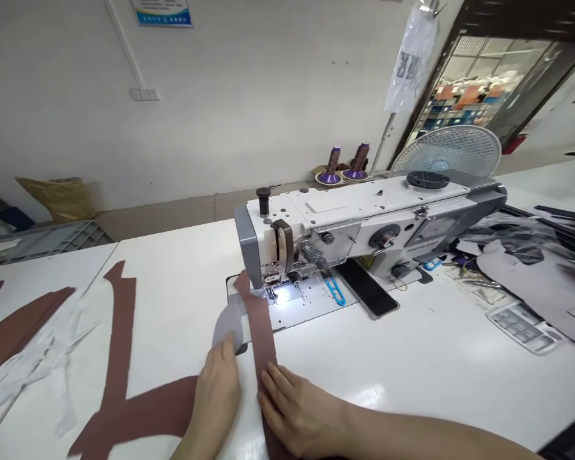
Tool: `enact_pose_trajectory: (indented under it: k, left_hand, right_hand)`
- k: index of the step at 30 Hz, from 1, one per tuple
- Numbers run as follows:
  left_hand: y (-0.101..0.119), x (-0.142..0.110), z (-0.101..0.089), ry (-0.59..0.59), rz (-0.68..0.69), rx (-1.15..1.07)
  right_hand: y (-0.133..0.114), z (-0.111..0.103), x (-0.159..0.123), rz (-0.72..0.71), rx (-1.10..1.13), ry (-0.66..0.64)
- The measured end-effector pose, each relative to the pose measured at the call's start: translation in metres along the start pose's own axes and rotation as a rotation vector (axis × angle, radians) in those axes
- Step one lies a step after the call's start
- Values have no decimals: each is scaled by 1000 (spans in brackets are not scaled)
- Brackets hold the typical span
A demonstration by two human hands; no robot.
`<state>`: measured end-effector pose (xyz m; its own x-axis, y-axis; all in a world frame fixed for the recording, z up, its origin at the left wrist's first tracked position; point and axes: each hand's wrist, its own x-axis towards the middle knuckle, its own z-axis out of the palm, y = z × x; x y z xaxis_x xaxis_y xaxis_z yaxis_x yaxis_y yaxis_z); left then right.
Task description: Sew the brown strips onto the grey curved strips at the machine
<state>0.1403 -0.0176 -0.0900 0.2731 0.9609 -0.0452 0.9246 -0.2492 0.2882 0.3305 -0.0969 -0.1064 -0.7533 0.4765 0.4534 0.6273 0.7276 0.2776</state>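
Note:
A long brown strip of leather-like material (262, 332) runs from the needle area of the white sewing machine (316, 223) toward me. My right hand (301, 409) is closed on its right edge with bent fingers; the thumb is hidden. Just left of the strip, my left hand (218, 383) has its fingers closed at the lower edge of a rounded grey piece (227, 326). That grey piece lies beside the strip, and its top end reaches the machine's metal plate. Under the lit needle area, the presser foot (271, 295) stands right of the strip's far end.
Branched brown pieces (119, 332) and white scraps (33, 364) lie at left. On the machine's right are a blue thread snipper (334, 289), a phone (368, 289), grey pieces (531, 287) and a clear tray (524, 327). Thread cones (333, 165) and a fan (453, 150) stand behind.

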Motion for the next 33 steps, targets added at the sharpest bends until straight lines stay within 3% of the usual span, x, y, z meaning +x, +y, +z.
enact_pose_trajectory:
  k: [2,4,5,9,12,20,25,29,33]
  left_hand:
    - [-10,12,2,138,-15,-107]
    - [-12,19,2,202,32,-159]
    - [-9,20,2,165,64,-148]
    - [18,18,-2,-167,157,53]
    - [37,22,-11,-293,171,150]
    - [53,60,-32,-382,37,140]
    - [62,62,-33,-558,88,33]
    - [67,58,-29,-518,88,11]
    - [72,64,-26,-504,49,45]
  right_hand:
    - [-1,1,0,30,-17,25]
    - [-1,3,0,47,-40,55]
    - [-2,4,-1,49,-46,63]
    - [-2,8,-1,47,-31,74]
    - [-2,9,-1,61,-18,87]
    - [-2,5,-2,42,2,55]
    - [7,2,1,89,24,44]
    - [28,11,9,150,-43,49]
    - [44,22,10,94,-52,82]
